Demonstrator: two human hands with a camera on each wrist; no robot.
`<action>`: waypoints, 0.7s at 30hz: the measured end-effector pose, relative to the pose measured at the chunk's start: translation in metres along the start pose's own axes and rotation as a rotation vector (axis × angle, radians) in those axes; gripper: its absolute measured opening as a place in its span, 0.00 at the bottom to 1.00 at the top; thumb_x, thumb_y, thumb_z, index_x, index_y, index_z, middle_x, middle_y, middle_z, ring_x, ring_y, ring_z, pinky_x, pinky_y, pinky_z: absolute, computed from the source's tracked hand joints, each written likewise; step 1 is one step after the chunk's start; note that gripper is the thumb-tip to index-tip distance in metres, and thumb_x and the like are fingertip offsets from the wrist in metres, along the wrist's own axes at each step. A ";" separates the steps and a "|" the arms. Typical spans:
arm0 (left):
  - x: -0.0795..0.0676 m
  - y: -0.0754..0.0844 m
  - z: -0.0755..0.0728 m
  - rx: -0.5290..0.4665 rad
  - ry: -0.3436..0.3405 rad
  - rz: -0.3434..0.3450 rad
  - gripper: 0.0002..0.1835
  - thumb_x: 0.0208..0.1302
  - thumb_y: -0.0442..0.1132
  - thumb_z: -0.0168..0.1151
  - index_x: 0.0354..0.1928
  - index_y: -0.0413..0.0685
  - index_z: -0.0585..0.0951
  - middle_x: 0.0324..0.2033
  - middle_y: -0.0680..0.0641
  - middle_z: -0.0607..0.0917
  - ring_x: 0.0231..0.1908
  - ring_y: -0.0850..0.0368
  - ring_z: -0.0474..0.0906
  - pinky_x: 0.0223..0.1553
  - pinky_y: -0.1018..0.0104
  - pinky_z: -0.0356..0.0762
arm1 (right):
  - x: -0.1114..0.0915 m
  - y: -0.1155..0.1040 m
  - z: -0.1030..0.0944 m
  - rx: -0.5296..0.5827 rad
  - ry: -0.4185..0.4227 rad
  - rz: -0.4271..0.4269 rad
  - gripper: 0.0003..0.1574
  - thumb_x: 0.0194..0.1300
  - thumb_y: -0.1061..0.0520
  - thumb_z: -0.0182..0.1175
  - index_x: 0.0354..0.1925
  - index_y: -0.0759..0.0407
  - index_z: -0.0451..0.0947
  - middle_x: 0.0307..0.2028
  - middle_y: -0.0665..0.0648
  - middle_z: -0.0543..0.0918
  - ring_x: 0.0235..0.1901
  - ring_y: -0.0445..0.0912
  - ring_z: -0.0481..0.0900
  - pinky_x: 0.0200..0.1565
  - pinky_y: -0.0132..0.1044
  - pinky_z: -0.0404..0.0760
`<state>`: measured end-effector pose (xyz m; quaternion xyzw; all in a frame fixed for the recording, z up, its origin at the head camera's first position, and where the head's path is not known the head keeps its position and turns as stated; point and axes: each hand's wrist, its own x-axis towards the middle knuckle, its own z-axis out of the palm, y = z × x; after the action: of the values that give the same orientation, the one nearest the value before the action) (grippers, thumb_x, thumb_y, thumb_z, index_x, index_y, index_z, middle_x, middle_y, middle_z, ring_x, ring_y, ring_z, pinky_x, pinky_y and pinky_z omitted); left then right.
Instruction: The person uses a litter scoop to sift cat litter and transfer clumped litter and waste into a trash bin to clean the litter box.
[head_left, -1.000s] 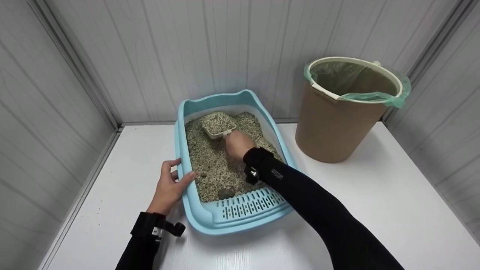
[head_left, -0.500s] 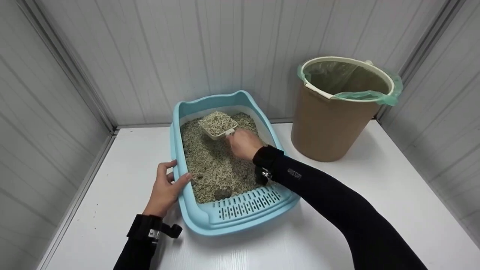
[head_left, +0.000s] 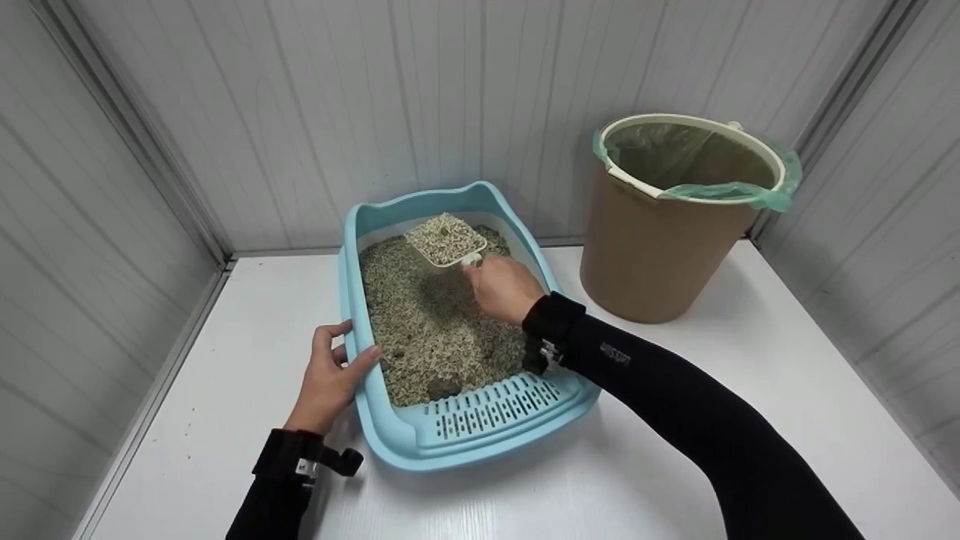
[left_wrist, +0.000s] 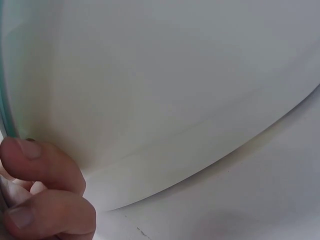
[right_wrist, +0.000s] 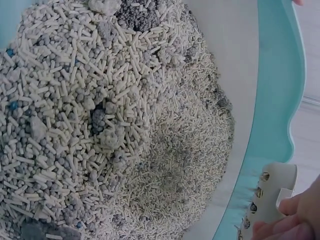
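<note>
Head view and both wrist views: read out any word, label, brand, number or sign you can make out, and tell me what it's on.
Readable text: none in any view.
Black sleeve on the right arm: a short pale marking that looks like lettering, too small and blurred to read.
Light-blue litter box, litter scoop and brown trash bin: no lettering visible.

Standing at right on a white tabletop [head_left: 750,450]: a brown bin [head_left: 667,255] with a cream rim [head_left: 631,180], draped with a translucent green liner [head_left: 716,191]. Behind, a pale grooved back wall [head_left: 450,97], edged at the corners by grey strips [head_left: 112,105]. At left on the tabletop, dark specks [head_left: 189,456], possibly grit, too small to tell.
</note>
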<state>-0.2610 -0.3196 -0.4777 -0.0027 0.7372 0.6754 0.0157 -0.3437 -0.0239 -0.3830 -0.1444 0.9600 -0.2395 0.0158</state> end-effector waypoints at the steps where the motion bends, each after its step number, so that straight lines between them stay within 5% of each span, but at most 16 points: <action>1: 0.000 0.000 0.000 0.000 0.000 -0.002 0.40 0.79 0.42 0.72 0.81 0.46 0.60 0.58 0.31 0.84 0.45 0.49 0.88 0.42 0.59 0.89 | -0.001 0.000 0.000 -0.005 0.000 0.000 0.28 0.95 0.46 0.44 0.39 0.61 0.75 0.32 0.59 0.71 0.27 0.50 0.64 0.40 0.45 0.65; 6: 0.000 0.000 -0.001 -0.007 0.001 -0.009 0.40 0.79 0.42 0.72 0.81 0.47 0.60 0.58 0.31 0.84 0.45 0.47 0.89 0.40 0.59 0.89 | -0.009 -0.003 0.001 -0.018 -0.012 0.000 0.31 0.95 0.45 0.44 0.60 0.71 0.79 0.40 0.67 0.79 0.29 0.52 0.69 0.42 0.46 0.67; 12: -0.002 -0.001 0.002 0.028 -0.020 -0.018 0.41 0.80 0.46 0.72 0.82 0.49 0.58 0.62 0.31 0.83 0.44 0.49 0.88 0.39 0.59 0.86 | -0.011 -0.002 0.004 0.001 0.004 0.030 0.26 0.94 0.44 0.46 0.50 0.64 0.78 0.31 0.57 0.69 0.29 0.52 0.67 0.41 0.46 0.66; 21: 0.000 0.001 -0.001 0.019 -0.005 -0.011 0.41 0.79 0.45 0.72 0.82 0.48 0.59 0.60 0.32 0.84 0.42 0.51 0.88 0.36 0.60 0.85 | -0.011 0.000 -0.001 -0.037 0.018 0.020 0.27 0.94 0.43 0.46 0.52 0.64 0.79 0.32 0.57 0.72 0.29 0.52 0.72 0.39 0.46 0.70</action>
<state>-0.2615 -0.3204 -0.4768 -0.0051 0.7436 0.6682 0.0213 -0.3334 -0.0204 -0.3820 -0.1330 0.9657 -0.2230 0.0071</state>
